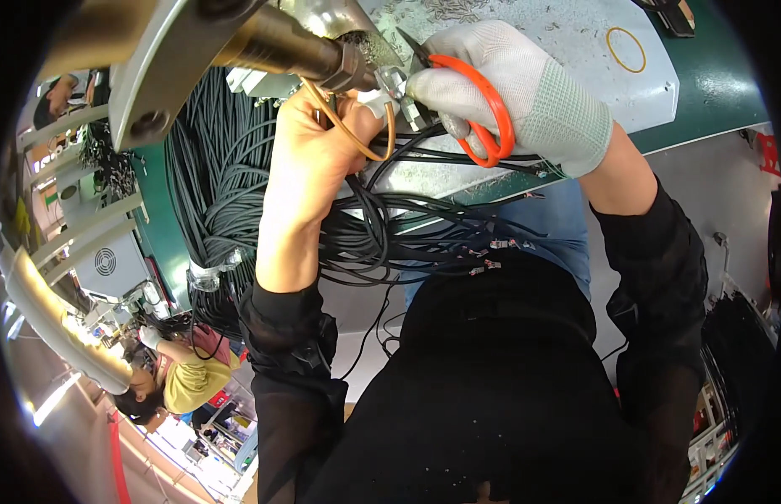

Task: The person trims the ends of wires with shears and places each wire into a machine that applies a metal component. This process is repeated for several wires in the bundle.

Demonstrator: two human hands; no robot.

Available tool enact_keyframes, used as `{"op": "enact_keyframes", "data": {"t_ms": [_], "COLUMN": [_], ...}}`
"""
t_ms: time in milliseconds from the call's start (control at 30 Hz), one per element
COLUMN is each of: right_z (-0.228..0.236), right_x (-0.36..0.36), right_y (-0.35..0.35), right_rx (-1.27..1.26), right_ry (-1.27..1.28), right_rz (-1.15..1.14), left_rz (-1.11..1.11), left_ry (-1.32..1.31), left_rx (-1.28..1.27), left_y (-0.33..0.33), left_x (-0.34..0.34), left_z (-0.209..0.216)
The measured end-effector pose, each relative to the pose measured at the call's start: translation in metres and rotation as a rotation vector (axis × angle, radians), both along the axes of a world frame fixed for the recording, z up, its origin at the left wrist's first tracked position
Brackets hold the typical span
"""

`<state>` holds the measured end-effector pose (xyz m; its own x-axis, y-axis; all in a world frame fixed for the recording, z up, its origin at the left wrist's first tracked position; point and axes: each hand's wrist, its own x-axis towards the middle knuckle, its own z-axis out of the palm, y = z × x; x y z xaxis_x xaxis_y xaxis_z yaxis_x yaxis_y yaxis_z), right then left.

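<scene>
My left hand (310,151), bare apart from a white cover at the thumb tip, is closed beneath the metal press head (348,71) of a machine. What its fingertips pinch is hidden. A tan band (361,149) loops across those fingers. My right hand (491,80), in a white knit glove, has red-handled scissors (501,118) hooked in its grip, dark blades pointing up and left. Its fingertips meet the small metal tooling (399,88) beside my left thumb. Black cables (231,176) run in a thick bundle under and around my left wrist.
A light metal plate (575,50) with scattered metal scraps lies on the green table (710,76); a yellow band (625,49) rests on it. Cable ends with small connectors (491,252) lie over my lap. At the lower left, a person in yellow (193,382) works beside a bright lamp.
</scene>
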<state>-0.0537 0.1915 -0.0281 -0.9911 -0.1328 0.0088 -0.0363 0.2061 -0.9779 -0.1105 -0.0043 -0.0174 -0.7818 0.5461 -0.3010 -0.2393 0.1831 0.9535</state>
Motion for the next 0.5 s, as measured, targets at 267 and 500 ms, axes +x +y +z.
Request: {"op": "enact_keyframes", "data": {"t_ms": [267, 500], "right_z": [0.006, -0.046], "right_x": [-0.005, -0.011], "right_y": [0.002, 0.017], "right_rx": [0.037, 0.272], "right_ry": [-0.144, 0.732], "right_rz": [0.057, 0.279], "left_rz": [0.015, -0.021], "left_ry": [0.123, 0.234], "left_rx": [-0.085, -0.154], "left_y": [0.004, 0.009], "left_x": [0.0, 0.001], "left_z": [-0.001, 0.007]}}
